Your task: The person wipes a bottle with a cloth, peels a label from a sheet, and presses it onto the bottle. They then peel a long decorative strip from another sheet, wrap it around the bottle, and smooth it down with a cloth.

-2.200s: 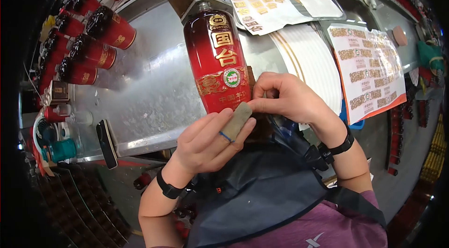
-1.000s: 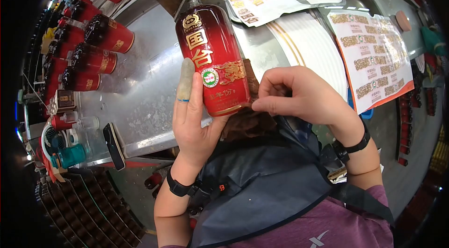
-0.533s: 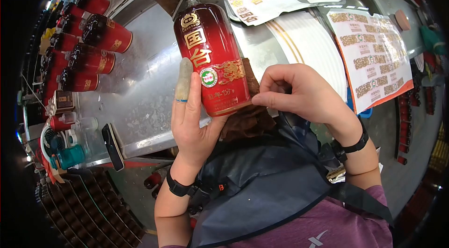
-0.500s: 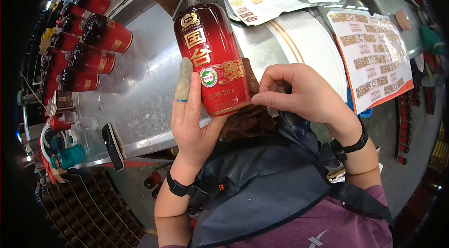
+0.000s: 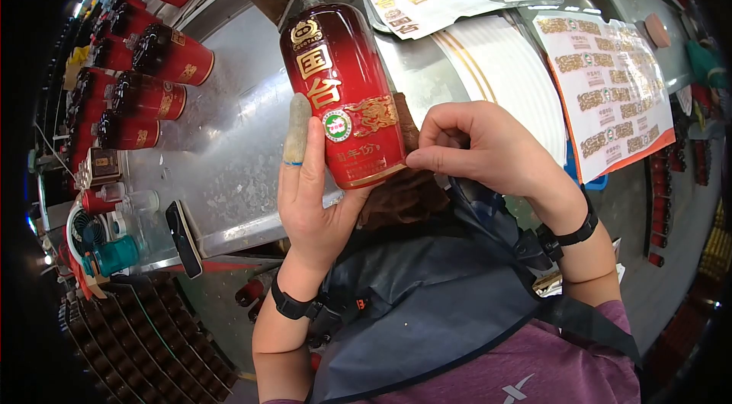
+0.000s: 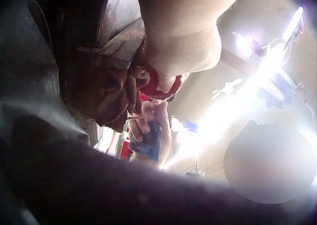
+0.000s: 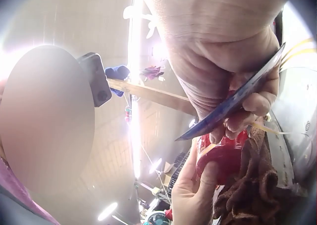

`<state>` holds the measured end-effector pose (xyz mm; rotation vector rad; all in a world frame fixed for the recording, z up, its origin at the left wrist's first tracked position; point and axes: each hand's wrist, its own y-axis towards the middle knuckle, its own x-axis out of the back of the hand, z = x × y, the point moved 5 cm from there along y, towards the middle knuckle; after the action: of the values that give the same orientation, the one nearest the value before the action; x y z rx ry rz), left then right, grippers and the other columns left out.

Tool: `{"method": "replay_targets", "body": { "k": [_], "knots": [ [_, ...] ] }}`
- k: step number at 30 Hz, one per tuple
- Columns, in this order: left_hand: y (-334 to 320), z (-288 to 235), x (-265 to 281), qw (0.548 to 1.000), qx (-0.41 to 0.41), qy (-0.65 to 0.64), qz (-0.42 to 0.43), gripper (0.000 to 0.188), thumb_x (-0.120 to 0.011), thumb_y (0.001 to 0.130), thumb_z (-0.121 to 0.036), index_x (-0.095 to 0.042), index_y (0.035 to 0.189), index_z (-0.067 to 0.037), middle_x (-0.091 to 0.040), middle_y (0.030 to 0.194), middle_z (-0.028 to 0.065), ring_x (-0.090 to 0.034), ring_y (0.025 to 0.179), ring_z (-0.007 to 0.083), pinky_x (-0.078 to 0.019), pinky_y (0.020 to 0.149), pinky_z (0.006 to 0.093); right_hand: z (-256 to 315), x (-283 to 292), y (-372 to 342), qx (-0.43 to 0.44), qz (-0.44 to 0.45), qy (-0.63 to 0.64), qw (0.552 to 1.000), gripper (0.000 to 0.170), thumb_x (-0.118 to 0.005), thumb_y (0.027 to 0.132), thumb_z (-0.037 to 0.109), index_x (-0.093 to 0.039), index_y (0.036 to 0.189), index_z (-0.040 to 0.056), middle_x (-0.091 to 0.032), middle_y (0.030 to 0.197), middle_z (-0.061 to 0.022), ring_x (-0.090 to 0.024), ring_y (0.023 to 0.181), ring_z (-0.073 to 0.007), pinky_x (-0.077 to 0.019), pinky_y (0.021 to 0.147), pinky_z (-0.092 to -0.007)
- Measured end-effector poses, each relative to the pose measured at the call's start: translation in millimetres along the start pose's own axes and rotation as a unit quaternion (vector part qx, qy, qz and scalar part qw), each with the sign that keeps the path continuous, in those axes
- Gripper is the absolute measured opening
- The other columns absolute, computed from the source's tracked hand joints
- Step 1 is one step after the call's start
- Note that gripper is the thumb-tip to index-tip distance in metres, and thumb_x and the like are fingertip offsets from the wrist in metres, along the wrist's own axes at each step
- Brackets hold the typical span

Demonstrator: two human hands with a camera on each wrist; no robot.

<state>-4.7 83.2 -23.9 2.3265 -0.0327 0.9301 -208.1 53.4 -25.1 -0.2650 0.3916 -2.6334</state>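
Note:
A red bottle (image 5: 347, 99) with gold lettering lies on its back, neck away from me, base toward the dark apron. My left hand (image 5: 309, 190) holds it low on the left side, fingers along the glass; in the right wrist view its thumb (image 7: 208, 178) presses the base. A grey-green finger cot (image 5: 297, 126) covers one fingertip. My right hand (image 5: 484, 146), at the base's right corner, has its fingers curled around a flat blue-grey blade (image 7: 233, 99). A thin yellowish strip (image 7: 270, 129) sticks out by its fingertips. A thin gold band (image 5: 381, 175) edges the base.
Brown cloth (image 5: 400, 202) lies under the bottle's base. White sheets with gold stripes (image 5: 503, 72), a decal sheet (image 5: 610, 91) and a tray (image 5: 545, 0) of gold decals lie right. More red bottles (image 5: 171, 53) stand left, and a phone (image 5: 183, 240) rests at the bench edge.
The bottle has turned so its seal and lettering shifted left. My left hand moved from the bottle's lower front to its left side. Over the last half second only slight shifts show.

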Motion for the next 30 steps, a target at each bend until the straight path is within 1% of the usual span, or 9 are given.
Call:
{"method": "replay_targets", "body": {
  "k": [10,13,15,16,18,19,21,25,30],
  "knots": [
    [-2,3,-1,1.0,-0.001,-0.006,0.006,0.085,-0.086,0.077,-0.013,-0.041,0.147,0.005,-0.053,0.141,0.0233,-0.055,0.127,0.0351,-0.0431,0.106,0.0409,-6,-1,8,0.006,0.005,-0.039,0.999,0.02,-0.077,0.089,0.016,-0.065,0.082,0.0018,-0.059,0.069,0.004,-0.048,0.064,-0.0026,-0.0399,0.057,-0.0211],
    [-1,0,1,1.0,-0.011,0.0,0.003,0.081,-0.083,0.08,-0.017,-0.042,0.147,0.005,-0.052,0.142,0.0232,-0.054,0.129,0.0379,-0.0434,0.106,0.0423,-10,-1,10,-0.002,0.01,-0.026,1.0,0.02,-0.077,0.088,0.016,-0.065,0.082,0.0018,-0.059,0.069,0.0036,-0.048,0.064,-0.0027,-0.0397,0.057,-0.021],
    [-5,-11,10,0.991,-0.058,0.122,-0.02,0.064,-0.083,0.08,-0.018,-0.056,0.135,0.002,-0.059,0.135,0.0209,-0.062,0.113,0.0378,-0.0515,0.094,0.0423,-13,-1,12,-0.012,0.012,-0.032,0.999,0.019,-0.077,0.088,0.016,-0.065,0.083,0.0017,-0.06,0.07,0.0034,-0.048,0.065,-0.0031,-0.04,0.057,-0.0217],
    [-11,-12,14,0.991,-0.06,0.122,-0.019,0.064,-0.083,0.08,-0.018,-0.056,0.135,0.002,-0.059,0.135,0.0209,-0.062,0.113,0.0378,-0.0515,0.094,0.0423,-12,0,13,-0.011,0.012,-0.031,0.999,0.019,-0.077,0.088,0.016,-0.065,0.083,0.0017,-0.06,0.07,0.0034,-0.048,0.065,-0.0031,-0.04,0.057,-0.0217],
    [-28,-19,18,0.982,-0.148,0.11,0.041,0.04,-0.079,0.082,-0.016,-0.069,0.117,-0.003,-0.064,0.126,0.0165,-0.063,0.11,0.0343,-0.0559,0.088,0.0427,-11,-1,13,0.005,0.017,-0.038,0.999,0.019,-0.077,0.088,0.016,-0.066,0.084,0.0011,-0.06,0.07,0.0033,-0.049,0.066,-0.0037,-0.0402,0.058,-0.0222],
    [-29,-20,18,0.982,-0.147,0.11,0.042,0.04,-0.079,0.082,-0.016,-0.069,0.117,-0.003,-0.064,0.126,0.0165,-0.063,0.11,0.0343,-0.0559,0.088,0.0427,-11,-1,13,0.005,0.017,-0.037,0.999,0.019,-0.077,0.088,0.016,-0.066,0.084,0.0011,-0.06,0.07,0.0033,-0.049,0.066,-0.0037,-0.0402,0.058,-0.0222],
    [-30,-22,18,0.98,-0.163,0.102,0.044,0.026,-0.077,0.079,-0.011,-0.075,0.104,-0.008,-0.067,0.114,0.0087,-0.064,0.107,0.0293,-0.0597,0.079,0.0405,-11,-2,15,-0.002,0.023,-0.044,0.999,0.018,-0.077,0.088,0.016,-0.067,0.086,0.0007,-0.06,0.07,0.0029,-0.049,0.066,-0.0043,-0.0404,0.059,-0.023],
    [-19,-25,15,0.97,-0.213,0.116,0.034,0.029,-0.076,0.077,-0.01,-0.076,0.106,-0.012,-0.066,0.106,0.003,-0.063,0.106,0.0265,-0.0607,0.073,0.0372,-8,0,15,0.007,0.029,-0.065,0.997,0.018,-0.077,0.088,0.017,-0.068,0.087,0.0007,-0.06,0.069,0.002,-0.048,0.065,-0.0046,-0.0408,0.059,-0.0238],
    [-10,-32,1,0.943,-0.289,0.154,0.052,0.036,-0.076,0.073,-0.011,-0.077,0.108,-0.019,-0.062,0.116,-0.0027,-0.055,0.109,0.0213,-0.059,0.077,0.0336,-6,1,15,0.03,0.029,-0.11,0.993,0.02,-0.077,0.087,0.019,-0.07,0.088,0.0011,-0.063,0.077,-0.0039,-0.054,0.072,-0.0117,-0.0431,0.065,-0.0273]
  ]
}}
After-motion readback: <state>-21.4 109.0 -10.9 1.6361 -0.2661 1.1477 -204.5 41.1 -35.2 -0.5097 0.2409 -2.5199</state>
